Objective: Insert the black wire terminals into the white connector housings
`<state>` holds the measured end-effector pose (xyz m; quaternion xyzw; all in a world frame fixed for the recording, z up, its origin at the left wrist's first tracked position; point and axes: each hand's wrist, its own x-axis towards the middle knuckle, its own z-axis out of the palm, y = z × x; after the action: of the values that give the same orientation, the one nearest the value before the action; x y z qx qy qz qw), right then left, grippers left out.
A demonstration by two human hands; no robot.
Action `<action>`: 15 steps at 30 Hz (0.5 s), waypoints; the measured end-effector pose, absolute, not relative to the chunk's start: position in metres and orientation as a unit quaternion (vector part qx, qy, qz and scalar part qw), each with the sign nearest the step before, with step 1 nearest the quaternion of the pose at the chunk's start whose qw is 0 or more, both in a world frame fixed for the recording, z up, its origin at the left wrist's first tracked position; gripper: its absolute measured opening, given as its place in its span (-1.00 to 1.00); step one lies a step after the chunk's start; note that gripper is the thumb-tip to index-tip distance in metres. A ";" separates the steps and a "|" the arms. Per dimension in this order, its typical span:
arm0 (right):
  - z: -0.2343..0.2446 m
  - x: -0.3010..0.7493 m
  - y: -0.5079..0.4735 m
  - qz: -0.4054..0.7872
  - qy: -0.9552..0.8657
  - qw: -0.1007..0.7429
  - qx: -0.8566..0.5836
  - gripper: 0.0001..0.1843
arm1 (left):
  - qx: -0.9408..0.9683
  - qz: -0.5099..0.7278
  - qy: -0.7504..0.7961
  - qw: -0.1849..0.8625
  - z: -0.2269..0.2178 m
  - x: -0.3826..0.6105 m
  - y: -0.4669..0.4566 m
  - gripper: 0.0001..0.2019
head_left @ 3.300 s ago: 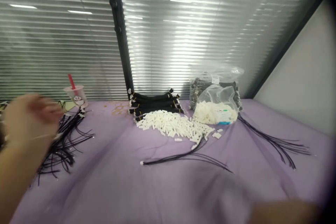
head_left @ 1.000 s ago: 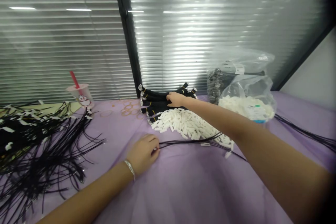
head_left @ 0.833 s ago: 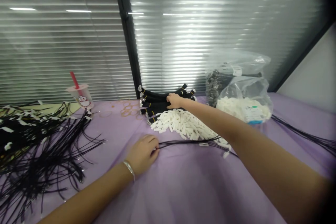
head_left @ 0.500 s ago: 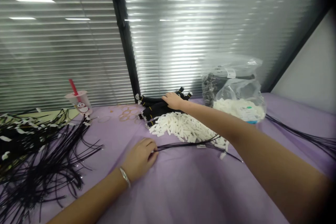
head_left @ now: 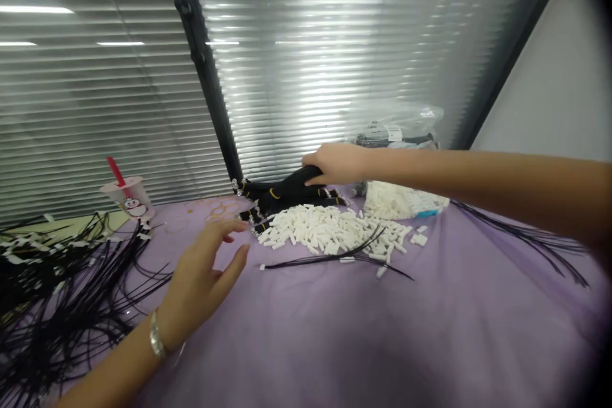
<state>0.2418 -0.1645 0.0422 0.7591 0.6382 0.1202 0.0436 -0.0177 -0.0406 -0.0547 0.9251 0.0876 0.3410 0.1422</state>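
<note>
- Gripping the black cable bundle (head_left: 287,194) with the right hand (head_left: 337,162), fingers curled over it, the bundle lying on the purple cloth (head_left: 444,331)
- Left hand (head_left: 201,280) open, fingers spread, holding nothing, just beside the pile of white plastic pieces (head_left: 325,229)
- Thin black wires (head_left: 335,259) lying along the pile's front edge
- Tangle of black wires (head_left: 62,312) at far left, near a plastic cup (head_left: 127,197)
- Plastic bag (head_left: 399,201) behind the pile
</note>
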 end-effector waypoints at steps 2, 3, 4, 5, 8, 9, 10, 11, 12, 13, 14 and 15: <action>0.035 0.217 -0.197 0.017 0.642 -0.008 0.766 -0.64 | 0.925 0.335 0.057 0.169 -0.046 -0.025 -0.057 -0.80; 0.027 0.204 -0.214 -0.039 0.636 -0.043 0.770 -0.68 | 0.926 0.327 0.031 0.187 -0.044 -0.029 -0.065 -0.84; 0.016 0.192 -0.230 -0.083 0.615 -0.059 0.782 -0.69 | 0.930 0.302 0.004 0.209 -0.043 -0.032 -0.074 -0.89; 0.003 0.180 -0.245 -0.128 0.602 -0.072 0.785 -0.71 | 0.938 0.261 -0.015 0.229 -0.043 -0.034 -0.081 -0.90; -0.038 0.158 -0.280 -0.254 0.596 -0.124 0.752 -0.83 | 0.949 0.098 -0.038 0.297 -0.050 -0.040 -0.100 -0.90; -0.050 0.154 -0.287 -0.290 0.589 -0.123 0.745 -0.84 | 0.948 0.052 -0.034 0.313 -0.054 -0.042 -0.105 -0.88; -0.060 0.152 -0.291 -0.324 0.588 -0.114 0.732 -0.82 | 0.946 0.019 -0.031 0.322 -0.059 -0.043 -0.109 -0.86; -0.069 0.150 -0.293 -0.336 0.591 -0.106 0.726 -0.81 | 0.946 -0.002 -0.032 0.322 -0.065 -0.044 -0.112 -0.85; -0.076 0.150 -0.293 -0.340 0.598 -0.103 0.718 -0.81 | 0.948 -0.013 -0.042 0.315 -0.071 -0.044 -0.114 -0.85; -0.082 0.151 -0.292 -0.341 0.606 -0.095 0.712 -0.79 | 0.951 -0.021 -0.055 0.302 -0.077 -0.044 -0.115 -0.87; -0.086 0.152 -0.290 -0.341 0.613 -0.087 0.708 -0.77 | 0.955 -0.025 -0.069 0.287 -0.082 -0.043 -0.115 -0.88; -0.089 0.152 -0.287 -0.340 0.618 -0.081 0.705 -0.76 | 0.958 -0.028 -0.081 0.274 -0.086 -0.042 -0.115 -0.88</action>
<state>0.1524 -0.2870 -0.0888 0.7045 0.6176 -0.3401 -0.0805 -0.0419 -0.1151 -0.0864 0.9579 -0.0812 -0.0283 0.2740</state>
